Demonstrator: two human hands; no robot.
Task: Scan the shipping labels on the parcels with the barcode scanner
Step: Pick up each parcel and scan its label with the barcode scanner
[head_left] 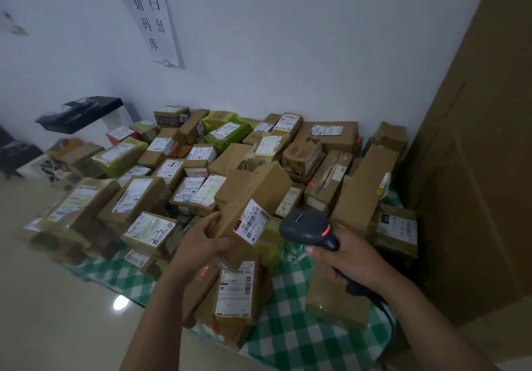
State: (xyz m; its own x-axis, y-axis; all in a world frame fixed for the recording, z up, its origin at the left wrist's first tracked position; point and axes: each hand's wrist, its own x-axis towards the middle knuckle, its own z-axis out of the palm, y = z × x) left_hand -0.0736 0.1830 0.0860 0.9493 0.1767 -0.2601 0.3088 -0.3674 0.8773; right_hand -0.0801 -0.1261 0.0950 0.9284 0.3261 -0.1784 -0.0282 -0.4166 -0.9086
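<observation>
Brown cardboard, taped over, makes up the parcel [259, 189] that the left hand [201, 244] grips by its near end, fingers and thumb clamped round it. It is lifted above the heap, toward the near edge of the green-checked cloth [290, 327] on the floor. Its long axis runs from that hand away and up to the right. The white shipping label [253, 222] sits on the face turned rightward, at the near end. Just right of the label, not touching it, is the barcode scanner [308, 228], its handle wrapped by the right hand [348, 258] and its head aimed left. The scan likely needs only a small turn of the wrist. Other parcels [135, 197] cover the cloth back to the wall.
</observation>
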